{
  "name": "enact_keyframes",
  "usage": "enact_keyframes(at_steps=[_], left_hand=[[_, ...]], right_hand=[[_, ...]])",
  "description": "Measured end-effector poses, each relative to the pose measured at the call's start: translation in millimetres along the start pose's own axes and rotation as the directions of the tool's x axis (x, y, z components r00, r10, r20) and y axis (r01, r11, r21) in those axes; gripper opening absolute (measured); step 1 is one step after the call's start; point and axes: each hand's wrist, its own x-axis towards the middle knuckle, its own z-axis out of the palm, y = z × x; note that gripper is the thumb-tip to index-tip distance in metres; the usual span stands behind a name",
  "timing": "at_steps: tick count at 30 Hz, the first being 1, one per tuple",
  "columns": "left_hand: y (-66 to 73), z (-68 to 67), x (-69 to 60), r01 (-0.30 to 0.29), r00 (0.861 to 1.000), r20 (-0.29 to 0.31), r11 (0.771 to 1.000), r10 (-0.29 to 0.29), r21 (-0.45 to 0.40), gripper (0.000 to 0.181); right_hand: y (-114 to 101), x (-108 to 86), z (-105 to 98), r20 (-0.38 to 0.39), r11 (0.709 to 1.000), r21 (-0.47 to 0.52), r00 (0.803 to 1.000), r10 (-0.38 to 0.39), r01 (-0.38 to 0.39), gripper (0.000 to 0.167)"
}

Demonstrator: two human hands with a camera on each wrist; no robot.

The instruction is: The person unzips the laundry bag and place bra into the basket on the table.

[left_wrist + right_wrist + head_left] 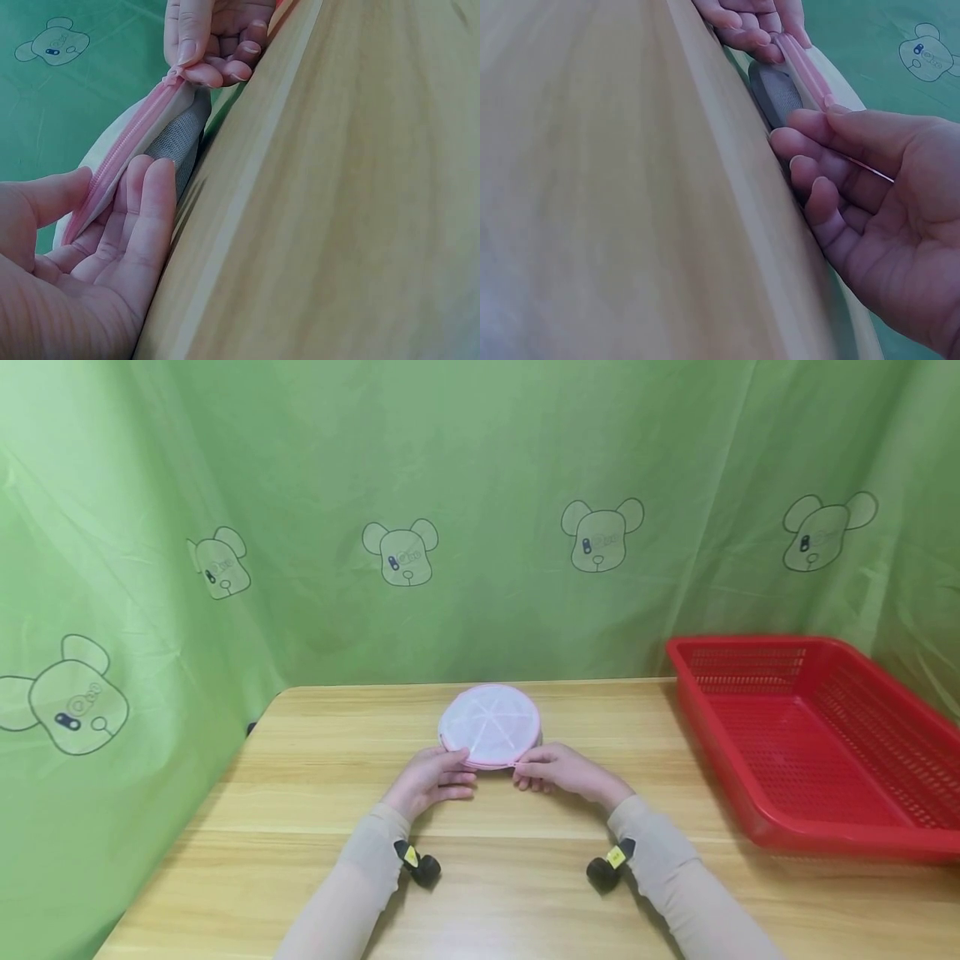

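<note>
A round white zip pouch (489, 727), patterned like a citrus slice and edged with a pink zipper (124, 146), is tilted up near the table's back edge. My left hand (435, 778) grips its near left rim, thumb on the top and fingers beneath. At the near right rim, my right hand (564, 770) pinches the zipper pull (174, 73) between thumb and index finger; its other fingers are loosely curled. Beneath the pouch shows a grey mesh-textured thing (776, 94); I cannot tell whether it is part of the pouch.
On the right of the wooden table (525, 893) stands a red plastic basket (731, 768) with perforated walls. Green curtains (495, 610) with bear-head drawings hang behind and at the sides. A small black camera (426, 870) is strapped at the left wrist, another camera (603, 875) at the right.
</note>
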Motion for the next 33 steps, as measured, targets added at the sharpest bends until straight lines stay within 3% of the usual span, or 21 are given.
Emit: enact_keyframes(at_steps=[33], left_hand=[[-0.3, -0.2, 0.7, -0.005, 1.0, -0.001, 1.0, 0.005, 0.002, 0.027]], right_hand=[[0.7, -3.7, -8.1, 0.007, 0.998, 0.045, 0.999, 0.037, -0.038, 0.032]])
